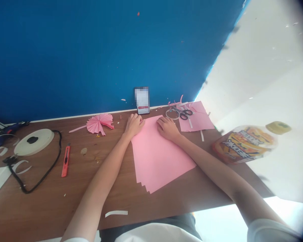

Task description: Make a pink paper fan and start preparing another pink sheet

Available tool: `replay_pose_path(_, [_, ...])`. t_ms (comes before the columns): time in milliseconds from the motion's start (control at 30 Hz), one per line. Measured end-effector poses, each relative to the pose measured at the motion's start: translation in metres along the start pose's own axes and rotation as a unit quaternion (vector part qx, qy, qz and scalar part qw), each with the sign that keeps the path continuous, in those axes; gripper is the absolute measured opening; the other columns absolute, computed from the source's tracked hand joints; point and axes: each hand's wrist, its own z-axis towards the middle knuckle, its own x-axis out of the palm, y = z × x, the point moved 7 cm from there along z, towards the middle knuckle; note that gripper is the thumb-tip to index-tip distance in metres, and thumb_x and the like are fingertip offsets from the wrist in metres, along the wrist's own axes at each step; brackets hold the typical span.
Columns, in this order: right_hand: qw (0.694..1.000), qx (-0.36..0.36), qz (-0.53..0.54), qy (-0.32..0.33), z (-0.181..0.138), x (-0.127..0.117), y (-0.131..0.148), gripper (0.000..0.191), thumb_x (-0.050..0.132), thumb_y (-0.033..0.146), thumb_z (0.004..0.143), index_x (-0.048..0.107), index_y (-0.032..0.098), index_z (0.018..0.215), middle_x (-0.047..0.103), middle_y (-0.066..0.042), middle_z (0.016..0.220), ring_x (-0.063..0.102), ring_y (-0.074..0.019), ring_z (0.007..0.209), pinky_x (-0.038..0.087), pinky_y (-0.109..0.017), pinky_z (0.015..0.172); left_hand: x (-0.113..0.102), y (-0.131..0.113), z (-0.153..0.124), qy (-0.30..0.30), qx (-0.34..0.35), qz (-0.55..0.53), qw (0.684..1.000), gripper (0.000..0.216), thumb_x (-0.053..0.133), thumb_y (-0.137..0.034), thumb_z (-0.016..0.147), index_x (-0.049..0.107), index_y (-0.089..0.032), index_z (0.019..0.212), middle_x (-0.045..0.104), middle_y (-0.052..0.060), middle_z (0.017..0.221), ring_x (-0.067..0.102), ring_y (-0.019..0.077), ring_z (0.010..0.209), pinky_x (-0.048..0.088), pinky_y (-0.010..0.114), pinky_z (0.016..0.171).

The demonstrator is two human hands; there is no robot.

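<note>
Several pink paper sheets (161,158) lie on the brown table in front of me, their near left corners fanned out in small steps. My left hand (134,125) is at the far left corner of the sheets, fingers curled down and closed on the edge. Across from it, my right hand (168,128) has its fingers bent over the far right edge. Both sets of fingertips are partly hidden. Just beyond my hands, a phone (142,100) leans upright against the blue wall.
A pleated pink paper fan (100,124) and a red box cutter (65,160) lie to the left, near a white round reel (34,142) with a black cord. Scissors (184,115) rest on another pink sheet (199,122) at right. A large bottle (247,143) stands at the right edge.
</note>
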Motion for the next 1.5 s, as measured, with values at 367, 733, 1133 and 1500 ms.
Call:
replay_pose_path(367, [0.98,0.099,0.109,-0.136,-0.002,-0.014,-0.027,0.036,0.043,0.02,0.084,0.052,0.016,0.119,0.056,-0.014,0.117,0.048,-0.0297,0.105,0.039,-0.044,0.091,-0.007,0.002,-0.002,0.008,0.046,-0.154,0.987,0.014,0.044,-0.032,0.092,0.05,-0.021,0.087,0.059,0.005,0.091,0.052,0.0184,0.087,0.04,0.031,0.076])
replay_pose_path(733, [0.939,0.164,0.284,-0.103,0.0,-0.002,-0.048,0.025,0.052,0.04,0.081,0.062,0.018,0.083,0.065,-0.005,0.079,0.056,-0.0179,0.07,0.043,-0.031,0.068,-0.03,0.03,-0.003,-0.008,-0.044,-0.207,0.977,0.021,0.05,-0.039,0.088,0.059,-0.02,0.087,0.068,0.002,0.09,0.06,0.017,0.083,0.042,0.028,0.077])
replay_pose_path(1133, [0.943,0.116,0.291,-0.111,-0.001,-0.004,-0.043,0.026,0.05,0.036,0.084,0.061,0.018,0.069,0.06,-0.003,0.074,0.054,-0.0161,0.068,0.039,-0.029,0.066,-0.017,0.016,-0.009,0.0,0.015,-0.034,0.999,0.03,0.034,-0.038,0.096,0.058,-0.021,0.089,0.066,0.007,0.09,0.057,0.0215,0.085,0.037,0.033,0.076])
replay_pose_path(1500, [0.924,0.195,0.294,-0.145,-0.008,-0.007,-0.052,0.033,0.044,0.036,0.086,0.06,0.017,0.108,0.065,-0.005,0.08,0.056,-0.018,0.066,0.043,-0.031,0.066,-0.015,0.017,-0.01,0.005,0.018,-0.079,0.997,0.022,0.044,-0.036,0.092,0.06,-0.022,0.09,0.066,0.005,0.095,0.058,0.0203,0.09,0.04,0.032,0.079])
